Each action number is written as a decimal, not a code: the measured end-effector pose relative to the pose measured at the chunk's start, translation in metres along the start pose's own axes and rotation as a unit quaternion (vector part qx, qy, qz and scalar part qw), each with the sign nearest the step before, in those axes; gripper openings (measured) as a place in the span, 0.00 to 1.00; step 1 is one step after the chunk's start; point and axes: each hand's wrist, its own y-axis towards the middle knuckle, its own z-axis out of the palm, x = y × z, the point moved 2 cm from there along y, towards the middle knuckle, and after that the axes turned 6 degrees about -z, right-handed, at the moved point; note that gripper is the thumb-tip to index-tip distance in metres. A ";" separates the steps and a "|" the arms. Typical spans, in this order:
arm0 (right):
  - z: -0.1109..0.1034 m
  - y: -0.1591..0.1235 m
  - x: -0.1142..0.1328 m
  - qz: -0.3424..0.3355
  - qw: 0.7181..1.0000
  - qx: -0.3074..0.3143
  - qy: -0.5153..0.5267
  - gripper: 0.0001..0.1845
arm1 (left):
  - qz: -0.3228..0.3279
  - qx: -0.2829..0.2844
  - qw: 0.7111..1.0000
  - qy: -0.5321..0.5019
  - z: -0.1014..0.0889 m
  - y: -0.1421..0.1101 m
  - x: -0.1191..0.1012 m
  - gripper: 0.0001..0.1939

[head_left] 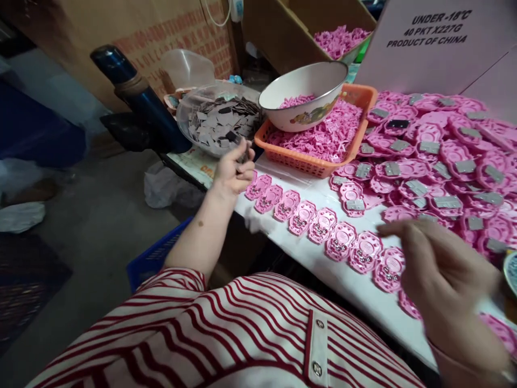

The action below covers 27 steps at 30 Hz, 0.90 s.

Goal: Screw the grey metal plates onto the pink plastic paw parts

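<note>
A small stack of dark pieces (243, 156) is pinched between the thumb and curled fingers of the left hand (231, 171), which is held just beside a clear bowl (186, 125) filled with thin grey pieces (220, 123). Pink casings (322, 225) are laid in 1 row along the tabletop (297, 249) edge, between the 2 hands. The right hand (438, 277) is blurred, with 1 finger extended above the row; whether anything is gripped there cannot be told. Behind the row, pink parts (319, 141) are contained in an orange basket (301, 164).
</note>
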 end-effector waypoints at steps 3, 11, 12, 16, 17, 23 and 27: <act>0.080 0.022 -0.004 0.055 0.991 0.056 0.105 0.12 | -0.043 0.026 0.997 -0.066 0.011 -0.008 0.032 0.21; 0.103 0.027 -0.028 0.160 0.967 0.056 0.191 0.08 | -0.012 0.026 0.995 -0.092 -0.010 -0.011 0.032 0.20; 0.097 0.028 -0.031 0.166 0.965 0.046 0.200 0.06 | -0.009 0.008 0.997 -0.079 -0.017 -0.014 0.032 0.19; 0.090 0.025 -0.033 0.159 0.962 0.040 0.219 0.04 | 0.014 -0.083 0.996 0.001 -0.041 -0.026 0.032 0.12; 0.091 0.023 -0.031 0.151 0.962 0.042 0.222 0.04 | 0.017 -0.109 0.994 0.022 -0.046 -0.030 0.032 0.10; 0.086 0.013 -0.012 0.110 0.968 0.059 0.216 0.04 | -0.003 -0.162 0.986 0.036 -0.061 -0.061 0.037 0.08; 0.081 0.010 -0.009 0.107 0.967 0.057 0.224 0.04 | -0.035 -0.145 0.989 0.018 -0.071 -0.079 0.046 0.12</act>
